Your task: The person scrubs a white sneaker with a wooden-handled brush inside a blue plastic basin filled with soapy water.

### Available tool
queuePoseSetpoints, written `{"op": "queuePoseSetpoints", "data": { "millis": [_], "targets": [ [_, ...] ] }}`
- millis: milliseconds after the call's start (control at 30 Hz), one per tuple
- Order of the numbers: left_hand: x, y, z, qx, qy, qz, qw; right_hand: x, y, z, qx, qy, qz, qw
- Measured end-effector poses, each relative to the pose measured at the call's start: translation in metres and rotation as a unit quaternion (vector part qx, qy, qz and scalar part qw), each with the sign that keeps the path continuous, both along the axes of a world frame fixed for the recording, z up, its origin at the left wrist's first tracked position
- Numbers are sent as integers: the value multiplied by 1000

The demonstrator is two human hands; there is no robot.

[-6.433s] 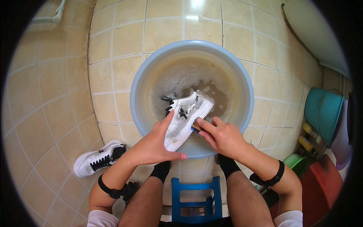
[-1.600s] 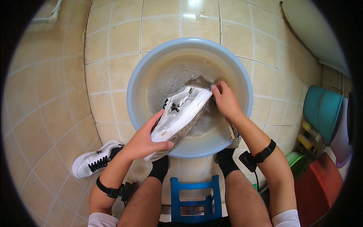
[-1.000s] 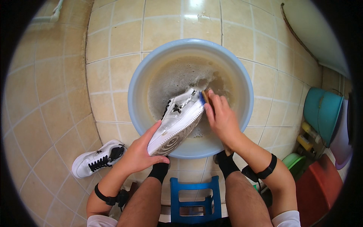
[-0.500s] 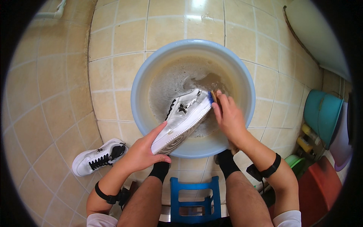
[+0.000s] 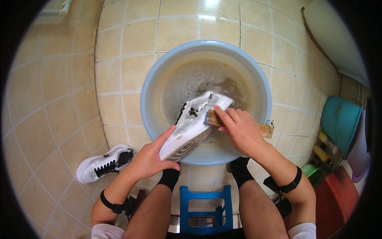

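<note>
The grip of the left hand [image 5: 149, 158] clasps a white shoe [image 5: 190, 124], the right hand [image 5: 243, 133] a brush [image 5: 213, 118]; scrubbing seems partway, sole [image 5: 186, 148] greyish.

This looks like a home bathroom or washing area, though exactly which is hard to tell. Beige tiles cover the floor [image 5: 137, 73] and climb the wall [image 5: 39, 91] at nine o'clock, where a white pipe [image 5: 55, 13] shows toward ten. A wide blue-grey basin [image 5: 205, 43] of cloudy, sudsy water [image 5: 179, 79] sits on the tiles in the middle, with a low blue stool [image 5: 205, 195] at six o'clock. Washroom clutter gathers between three and four: a teal tub [image 5: 340, 123], yellowish bottles [image 5: 321, 153], a green bowl [image 5: 311, 172] and a large red container [image 5: 338, 197].
</note>
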State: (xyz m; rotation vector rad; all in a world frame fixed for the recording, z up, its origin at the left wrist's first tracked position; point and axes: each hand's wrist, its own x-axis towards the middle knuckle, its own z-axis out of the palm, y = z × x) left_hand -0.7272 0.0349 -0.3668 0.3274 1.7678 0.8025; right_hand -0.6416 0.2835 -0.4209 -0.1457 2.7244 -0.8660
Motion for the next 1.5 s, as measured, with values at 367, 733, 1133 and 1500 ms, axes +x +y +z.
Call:
{"op": "queuePoseSetpoints", "data": {
  "millis": [367,733,1133,1500],
  "targets": [
    [4,-2,7,49,125,-99,986,18,-46,10,-175,54,76,980],
    [3,-2,11,36,130,-98,986,18,-46,6,-161,81,91,979],
    [-2,0,15,30,131,-84,987,18,-43,6,-101,102,78,987],
    [-4,-1,16,36,130,-82,987,14,-29,2,-116,68,58,989]
  ]
}}
